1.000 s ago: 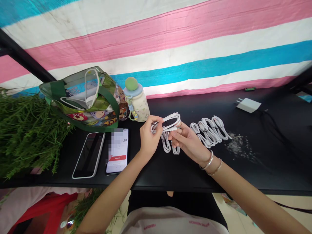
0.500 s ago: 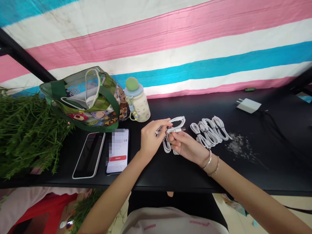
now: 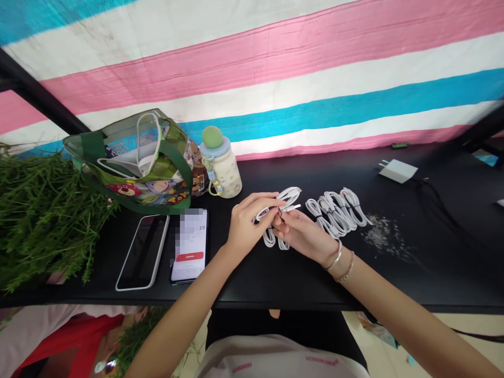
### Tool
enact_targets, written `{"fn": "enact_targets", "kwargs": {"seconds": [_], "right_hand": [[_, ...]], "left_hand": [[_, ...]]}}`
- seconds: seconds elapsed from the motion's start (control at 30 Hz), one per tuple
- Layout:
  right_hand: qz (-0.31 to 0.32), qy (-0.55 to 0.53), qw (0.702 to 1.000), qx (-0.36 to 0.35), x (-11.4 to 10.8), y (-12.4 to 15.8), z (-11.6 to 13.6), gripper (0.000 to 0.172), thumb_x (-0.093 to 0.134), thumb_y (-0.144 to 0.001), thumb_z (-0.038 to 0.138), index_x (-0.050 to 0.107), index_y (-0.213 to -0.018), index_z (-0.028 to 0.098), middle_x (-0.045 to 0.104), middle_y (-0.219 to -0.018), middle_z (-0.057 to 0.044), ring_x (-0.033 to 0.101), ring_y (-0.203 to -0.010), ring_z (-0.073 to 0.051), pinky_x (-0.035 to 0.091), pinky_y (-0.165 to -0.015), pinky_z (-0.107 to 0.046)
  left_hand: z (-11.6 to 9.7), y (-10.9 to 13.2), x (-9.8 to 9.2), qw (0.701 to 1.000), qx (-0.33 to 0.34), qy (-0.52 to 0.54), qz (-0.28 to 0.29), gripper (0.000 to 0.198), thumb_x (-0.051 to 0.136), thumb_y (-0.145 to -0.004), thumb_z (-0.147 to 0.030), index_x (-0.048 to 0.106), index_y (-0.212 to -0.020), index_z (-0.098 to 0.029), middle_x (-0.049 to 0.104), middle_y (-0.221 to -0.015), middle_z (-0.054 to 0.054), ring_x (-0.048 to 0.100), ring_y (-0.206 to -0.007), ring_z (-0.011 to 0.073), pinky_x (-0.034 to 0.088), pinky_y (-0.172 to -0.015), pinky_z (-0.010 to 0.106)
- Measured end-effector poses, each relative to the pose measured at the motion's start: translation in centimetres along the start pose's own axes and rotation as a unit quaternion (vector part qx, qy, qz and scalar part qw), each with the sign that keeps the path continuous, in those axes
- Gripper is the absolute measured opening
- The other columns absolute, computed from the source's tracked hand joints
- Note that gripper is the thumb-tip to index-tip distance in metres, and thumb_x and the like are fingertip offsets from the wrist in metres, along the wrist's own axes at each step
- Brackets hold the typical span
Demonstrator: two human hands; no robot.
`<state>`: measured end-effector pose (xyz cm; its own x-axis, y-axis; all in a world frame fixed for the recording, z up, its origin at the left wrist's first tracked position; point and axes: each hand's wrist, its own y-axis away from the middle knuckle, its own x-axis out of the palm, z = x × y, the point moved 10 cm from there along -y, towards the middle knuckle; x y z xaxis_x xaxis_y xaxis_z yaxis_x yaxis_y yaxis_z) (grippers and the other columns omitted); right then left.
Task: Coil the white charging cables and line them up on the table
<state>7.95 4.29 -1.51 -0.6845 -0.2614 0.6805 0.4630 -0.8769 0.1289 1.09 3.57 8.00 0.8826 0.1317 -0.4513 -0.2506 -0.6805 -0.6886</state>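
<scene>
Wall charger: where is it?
In the head view, the white wall charger sits at the far right of the black table, past the coiled white cables.

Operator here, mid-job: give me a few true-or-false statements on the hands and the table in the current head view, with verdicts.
1. The left hand and right hand both hold a white cable. True.
2. The metal bangles are on the left wrist. False: they are on the right wrist.
3. A white wall charger lies to the right of the coiled white cables. True.
4. The phone with the red button is inside the clear tote bag. False: it lies on the black table, in front of the bag.
5. The bottle with the green knob lies on its side. False: it stands upright.
</scene>
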Motion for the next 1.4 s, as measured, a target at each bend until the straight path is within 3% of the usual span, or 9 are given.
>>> {"fn": "enact_targets", "kwargs": {"seconds": [0.4, 0.6, 0.9, 1.0, 1.23, 1.4], "right_hand": [[-0.022, 0.005, 1.0, -0.021, -0.6, 0.0, 0.4, 0.024, 0.082, -0.059, 0.04, 0.07, -0.062, 0.02, 0.064, -0.065, 0.004, 0.054, -0.058, -0.004, 0.047, -0.064, -0.018], [-0.036, 0.053, 0.998, -0.029, -1.0, -0.1, 0.5, 0.027, 0.083, -0.058, 0.04, 0.066, -0.062, 0.019, 0.062, -0.063, 0.004, 0.051, -0.057, -0.006, 0.045, -0.06, -0.021], [-0.086, 0.125, 0.986, -0.066, -1.5, 0.4, 1.8, 0.039, 0.081, -0.054, 0.05, 0.061, -0.062, 0.018, 0.057, -0.06, 0.004, 0.047, -0.055, -0.007, 0.041, -0.057, -0.022], [-0.095, 0.146, 0.981, -0.086, -1.6, 0.5, 2.2, 0.041, 0.081, -0.054, 0.052, 0.059, -0.065, 0.019, 0.056, -0.06, 0.005, 0.047, -0.055, -0.008, 0.041, -0.056, -0.023], [-0.1, 0.214, 0.962, -0.139, -1.4, 0.9, 3.6, 0.039, 0.075, -0.063, 0.054, 0.056, -0.07, 0.02, 0.055, -0.062, 0.004, 0.047, -0.056, -0.01, 0.043, -0.058, -0.027], [-0.069, 0.243, 0.956, -0.148, -0.4, 0.8, 3.8, 0.04, 0.069, -0.068, 0.057, 0.056, -0.065, 0.019, 0.052, -0.058, 0.004, 0.045, -0.052, -0.009, 0.042, -0.056, -0.027]], "left_hand": [[-0.1, 0.1, -0.1, 0.999, 0.04, -0.021, -0.007, 0.016, 0.056, -0.085, -0.013, 0.071, -0.086, -0.019, 0.072, -0.097, 0.004, 0.068, -0.086, 0.012, 0.055, -0.078, 0.023], [-0.4, 0.2, 0.2, 0.998, 0.058, -0.031, 0.005, 0.017, 0.054, -0.087, -0.015, 0.07, -0.087, -0.019, 0.072, -0.097, 0.005, 0.067, -0.088, 0.0127, 0.054, -0.078, 0.024], [0.1, 0.0, 0.1, 1.0, 0.008, -0.012, 0.007, 0.014, 0.056, -0.086, -0.018, 0.067, -0.094, -0.018, 0.073, -0.091, 0.003, 0.066, -0.082, 0.0125, 0.052, -0.074, 0.024], [0.6, 0.1, 0.5, 0.999, -0.01, -0.019, 0.026, 0.018, 0.055, -0.086, -0.02, 0.065, -0.101, -0.018, 0.072, -0.095, 0.004, 0.064, -0.082, 0.0133, 0.051, -0.074, 0.025], [1.6, 0.5, 2.4, 0.987, -0.029, -0.078, 0.135, 0.025, 0.048, -0.09, -0.024, 0.061, -0.111, -0.019, 0.072, -0.097, 0.003, 0.06, -0.078, 0.0156, 0.049, -0.07, 0.027], [0.8, 0.5, 2.2, 0.985, 0.016, -0.119, 0.12, 0.026, 0.042, -0.092, -0.022, 0.061, -0.109, -0.017, 0.072, -0.096, 0.004, 0.057, -0.078, 0.0159, 0.049, -0.07, 0.026]]}}
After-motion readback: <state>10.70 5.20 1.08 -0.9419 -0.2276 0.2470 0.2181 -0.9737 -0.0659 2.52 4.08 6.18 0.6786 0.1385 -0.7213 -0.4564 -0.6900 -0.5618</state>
